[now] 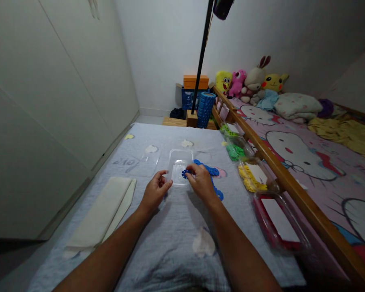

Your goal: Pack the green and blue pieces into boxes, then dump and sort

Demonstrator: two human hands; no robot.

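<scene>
A clear plastic container [181, 151] sits on the cloth-covered table in front of me. At its left side, my left hand [156, 190] has its fingers curled, with thumb and fingertips at the rim. Over the container, my right hand [201, 180] pinches a small blue notched disc [185, 174] between thumb and fingers. More blue discs [211, 170] lie on the cloth to the right, partly hidden behind that hand. A flat clear plastic lid [149, 163] rests left of the container.
Along the right edge stand clear boxes of light green [230, 129], green [235, 152], yellow [251, 178] and red pieces [276, 219], some with white paper. Folded cream fabric [105, 209] lies at left. A wooden bed rail [280, 174] borders the right; a black pole [202, 56] rises behind.
</scene>
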